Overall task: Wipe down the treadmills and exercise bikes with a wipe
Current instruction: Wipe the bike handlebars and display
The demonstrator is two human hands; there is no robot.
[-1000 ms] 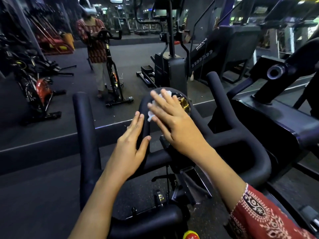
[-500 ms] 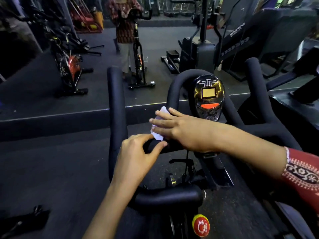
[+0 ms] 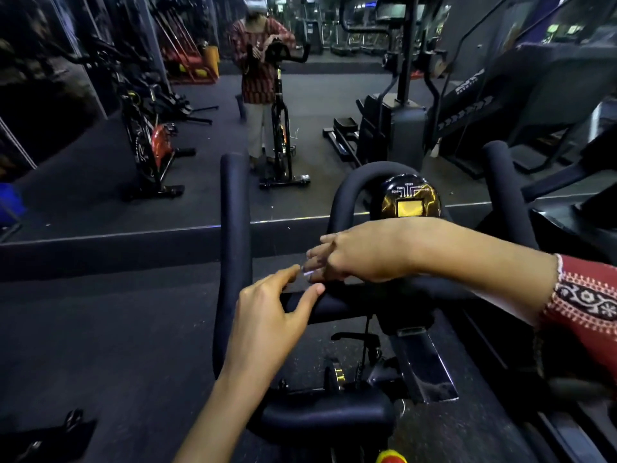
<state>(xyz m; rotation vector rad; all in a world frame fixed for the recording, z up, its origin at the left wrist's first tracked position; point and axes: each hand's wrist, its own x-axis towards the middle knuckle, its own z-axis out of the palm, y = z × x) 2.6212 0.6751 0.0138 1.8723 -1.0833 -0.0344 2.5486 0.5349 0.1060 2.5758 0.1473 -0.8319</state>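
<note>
Head view: you're wiping the exercise bike point(image 3: 320, 417), and the step in hand looks like the handlebar crossbar point(image 3: 347, 307). Your right hand point(image 3: 367, 252) is curling its grip down on the wipe point(image 3: 309, 272). Only a pale sliver is showing under the fingertips, on the crossbar left of the console point(image 3: 410, 202). Your left hand point(image 3: 267, 315) is reaching in, grip spread, thumb touching the crossbar. Next move, probably: dragging the wipe along the bar while the left hand is steadying it.

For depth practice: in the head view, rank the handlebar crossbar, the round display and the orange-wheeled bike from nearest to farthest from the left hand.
1. handlebar crossbar, under the left hand
2. round display, ahead right
3. orange-wheeled bike, far left
</note>
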